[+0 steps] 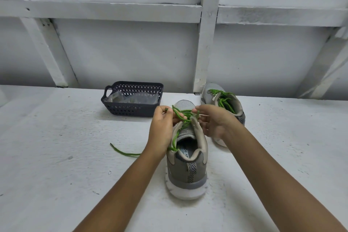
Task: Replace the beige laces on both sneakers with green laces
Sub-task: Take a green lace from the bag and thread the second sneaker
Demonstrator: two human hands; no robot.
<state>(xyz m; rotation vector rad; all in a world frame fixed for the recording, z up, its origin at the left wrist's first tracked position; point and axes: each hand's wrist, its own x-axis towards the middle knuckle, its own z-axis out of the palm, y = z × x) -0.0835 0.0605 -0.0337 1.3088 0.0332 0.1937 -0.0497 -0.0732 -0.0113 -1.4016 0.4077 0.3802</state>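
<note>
A grey sneaker (188, 171) stands in front of me, heel toward me, with a green lace (181, 117) threaded across its top. My left hand (162, 128) pinches a loop of that lace above the shoe's left side. My right hand (212, 120) pinches the lace at the shoe's right side, the other fingers spread. One loose lace end (122, 151) trails left on the white surface. A second grey sneaker (224, 103) with green laces stands behind to the right, partly hidden by my right hand.
A dark plastic basket (131, 108) holding clear plastic bags sits at the back left of the white table (56, 156). A white framed wall rises right behind the table's far edge.
</note>
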